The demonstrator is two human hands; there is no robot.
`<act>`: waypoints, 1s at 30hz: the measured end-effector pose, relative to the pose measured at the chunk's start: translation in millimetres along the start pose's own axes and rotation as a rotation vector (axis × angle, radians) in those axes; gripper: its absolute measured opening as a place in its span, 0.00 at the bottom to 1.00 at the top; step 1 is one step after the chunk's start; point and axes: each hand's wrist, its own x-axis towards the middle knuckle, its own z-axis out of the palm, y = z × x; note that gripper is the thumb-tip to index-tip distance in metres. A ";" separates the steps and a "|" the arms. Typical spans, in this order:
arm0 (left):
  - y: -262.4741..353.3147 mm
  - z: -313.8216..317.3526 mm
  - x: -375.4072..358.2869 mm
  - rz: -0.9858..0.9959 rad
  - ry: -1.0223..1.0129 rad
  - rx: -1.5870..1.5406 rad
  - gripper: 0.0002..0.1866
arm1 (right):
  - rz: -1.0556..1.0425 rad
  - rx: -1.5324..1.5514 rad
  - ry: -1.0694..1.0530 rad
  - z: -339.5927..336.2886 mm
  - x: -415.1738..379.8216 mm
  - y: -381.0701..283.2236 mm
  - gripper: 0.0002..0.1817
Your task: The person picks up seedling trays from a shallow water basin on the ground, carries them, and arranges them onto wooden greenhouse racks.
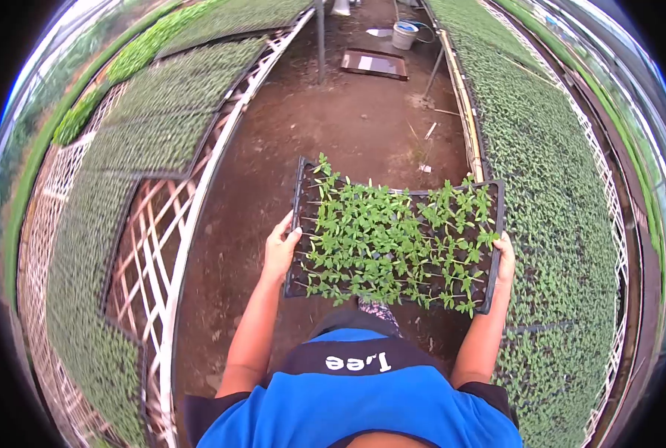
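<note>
A black seedling tray [499, 224] full of leafy green seedlings [377, 231] is held out in front of my body, above the dirt path. My left hand [280, 246] grips its left edge, with the thumb on the rim and the other fingers partly hidden behind it. On the opposite short side, my right hand [505, 257] is closed round the right edge, its fingers mostly out of sight under the tray. The tray's seedlings stand thicker in the middle, and dark soil shows between those toward the right.
Long benches flank the dirt path [251, 164]: seedling trays [176, 104] on a white lattice bench [150, 254] at left, more seedlings [549, 187] at right. Farther ahead on the ground are a brown shallow tray [374, 64] and a white bucket [404, 36]. A post [320, 45] stands beside the left bench.
</note>
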 end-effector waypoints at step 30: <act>14.6 270.8 970.0 0.182 0.047 0.239 0.21 | -0.030 -0.086 0.207 134.2 974.4 -8.0 0.05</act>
